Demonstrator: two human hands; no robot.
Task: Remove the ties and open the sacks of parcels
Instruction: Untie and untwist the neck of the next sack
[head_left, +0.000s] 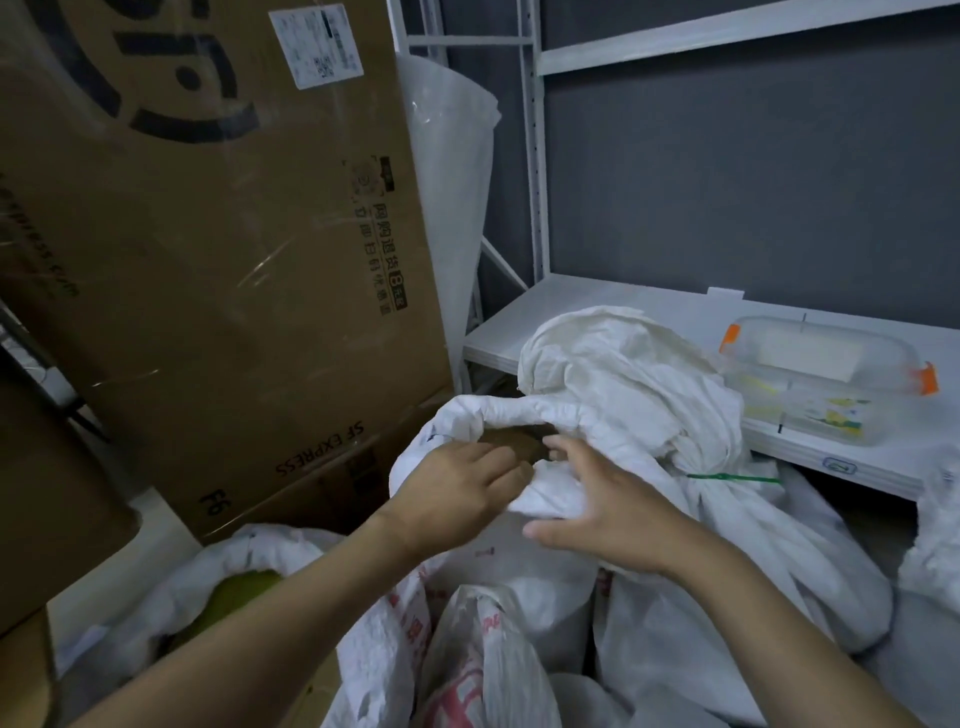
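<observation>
**A:** Head view first, then. What are the fingers doing?

**B:** The left hand (457, 488) lies palm-down on the near rim of the open sack (519, 415), its fingers close together and curled over the bunched white cloth at the mouth. Whether they pinch it I cannot tell; the tips are hidden in the folds.

**A:** And the other?

**B:** The right hand (608, 509) has its fingers spread. The thumb points toward the person's own body, the fingertips press into the crumpled rim just beside the left hand, and the index finger reaches to the edge of the opening. It rests on the cloth more than it grips.

**A:** Where does the sack sit?

**B:** Middle of the picture, mouth gaping upward between the two hands, something brown showing inside. Just behind and to the right stands a second sack (649, 374), its neck gathered and cinched by a green tie (732, 478) that sticks out sideways.

**A:** Around them?

**B:** More white sacks with red print (467, 665) lie in front. A big cardboard box (218, 249) marked SF EXPRESS leans at the left. A white shelf (613, 301) runs behind, carrying a clear plastic container (826, 374) with orange clips.
</observation>
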